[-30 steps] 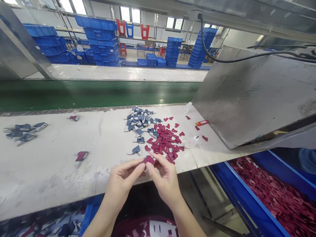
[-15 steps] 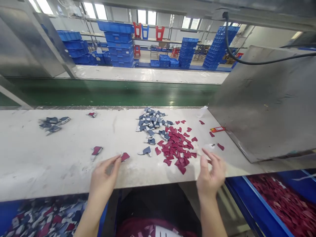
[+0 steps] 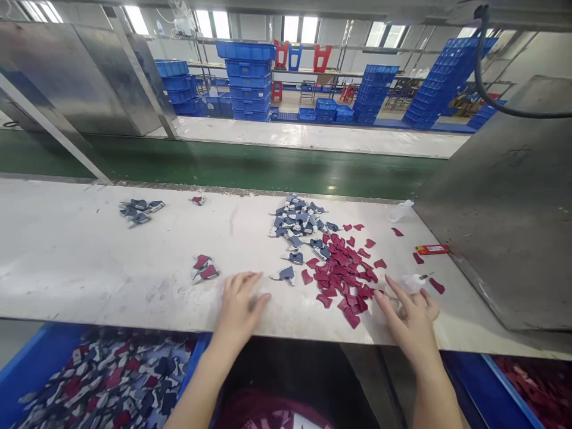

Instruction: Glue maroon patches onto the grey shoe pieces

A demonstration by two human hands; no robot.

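Left hand, open, was near the front edge of the counter; right hand was at the maroon pieces, whether gripping one could not be told; these lay toward the front edge; blue-grey pieces lay toward the back edge; two maroon-topped pieces lay left of both

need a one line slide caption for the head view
Over a white worktop: left hand open near a grey-blue part, right hand at the edge of a pile of maroon pieces.
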